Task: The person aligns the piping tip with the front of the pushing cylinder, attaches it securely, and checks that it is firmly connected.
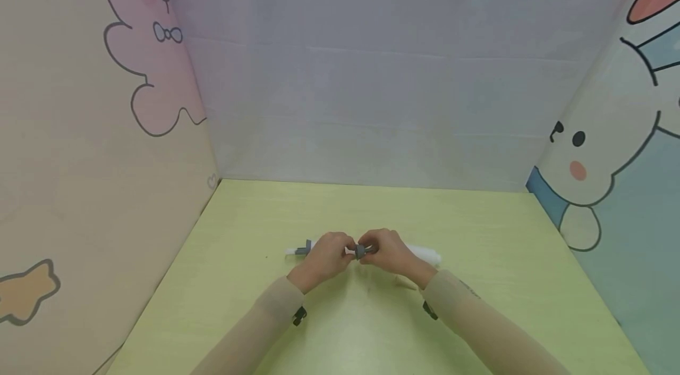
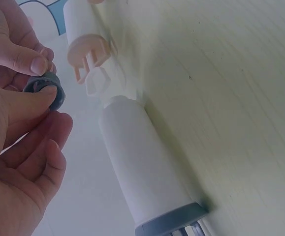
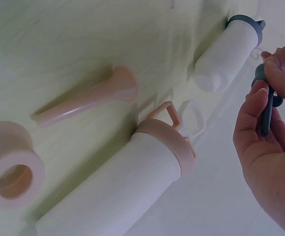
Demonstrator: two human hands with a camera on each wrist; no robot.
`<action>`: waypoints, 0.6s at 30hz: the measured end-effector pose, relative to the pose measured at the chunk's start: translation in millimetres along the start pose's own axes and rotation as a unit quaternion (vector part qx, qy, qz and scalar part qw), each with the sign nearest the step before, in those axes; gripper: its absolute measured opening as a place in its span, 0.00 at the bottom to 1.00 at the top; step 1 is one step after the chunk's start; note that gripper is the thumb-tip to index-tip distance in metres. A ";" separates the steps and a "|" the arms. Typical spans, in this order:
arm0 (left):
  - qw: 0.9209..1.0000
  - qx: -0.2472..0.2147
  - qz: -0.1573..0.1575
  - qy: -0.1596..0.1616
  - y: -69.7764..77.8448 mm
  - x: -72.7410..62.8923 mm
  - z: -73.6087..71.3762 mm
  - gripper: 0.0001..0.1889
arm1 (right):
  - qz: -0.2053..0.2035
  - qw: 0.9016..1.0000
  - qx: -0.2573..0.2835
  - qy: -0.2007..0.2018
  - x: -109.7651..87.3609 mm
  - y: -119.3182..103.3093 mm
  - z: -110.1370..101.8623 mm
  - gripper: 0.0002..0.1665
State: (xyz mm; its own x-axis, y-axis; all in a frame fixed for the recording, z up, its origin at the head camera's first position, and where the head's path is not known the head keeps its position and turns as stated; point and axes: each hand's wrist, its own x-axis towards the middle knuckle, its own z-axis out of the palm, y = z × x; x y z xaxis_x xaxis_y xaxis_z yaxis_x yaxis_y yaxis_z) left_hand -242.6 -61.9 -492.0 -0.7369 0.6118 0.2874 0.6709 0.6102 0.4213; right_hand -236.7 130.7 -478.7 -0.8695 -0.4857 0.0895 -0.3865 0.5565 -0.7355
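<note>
Left hand [image 1: 329, 255] and right hand [image 1: 390, 254]: fingers pinching a smooth, dark-grey, round, stemmed piece [image 1: 360, 251]. Beyond: dark-collared white cylindrical bottle [image 2: 137, 157], lying on yellow-green desk [image 1: 340, 328].

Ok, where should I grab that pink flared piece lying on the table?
Probably pinch the pink flared piece by its slim stem, from above, on the side away from the pink-collared bottle: it lies flat, and the flared end is wider and nearer that bottle.
</note>
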 end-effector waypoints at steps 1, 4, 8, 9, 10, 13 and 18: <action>1.000 0.004 0.002 0.001 -0.4 0.1 0.5 0.04 | -0.002 1.000 0.000 0.001 -0.1 -0.6 -0.2 0.16; 1.000 0.012 0.004 0.002 -1.2 0.4 2.1 0.05 | 0.005 1.000 -0.003 0.002 -0.4 -1.4 -0.9 0.16; 1.000 0.015 0.004 0.004 -1.1 1.7 2.6 0.05 | 0.013 1.000 -0.003 0.006 -0.9 -0.7 -1.7 0.16; 1.000 0.016 0.004 0.005 -0.9 2.0 2.5 0.05 | 0.012 1.000 -0.003 0.008 -1.1 -0.4 -1.8 0.15; 1.000 0.018 0.005 0.008 -0.7 2.0 2.5 0.05 | 0.011 1.000 -0.004 0.010 -1.3 -0.1 -1.9 0.15; 0.999 0.024 0.014 0.020 0.7 2.2 1.3 0.04 | 0.007 1.000 -0.010 0.015 -1.2 1.3 -2.2 0.15; 0.999 0.016 0.031 0.031 1.9 2.6 0.2 0.03 | 0.019 1.000 0.002 0.016 -1.5 1.5 -3.3 0.15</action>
State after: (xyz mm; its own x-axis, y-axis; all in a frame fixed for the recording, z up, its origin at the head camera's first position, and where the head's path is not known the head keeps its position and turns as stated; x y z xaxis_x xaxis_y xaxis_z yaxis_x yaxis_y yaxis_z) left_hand -243.2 -59.1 -490.6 -0.6973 0.6164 0.3658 0.7166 0.5891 0.3733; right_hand -237.0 134.5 -477.8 -0.8927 -0.4431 0.0824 -0.3519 0.5710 -0.7417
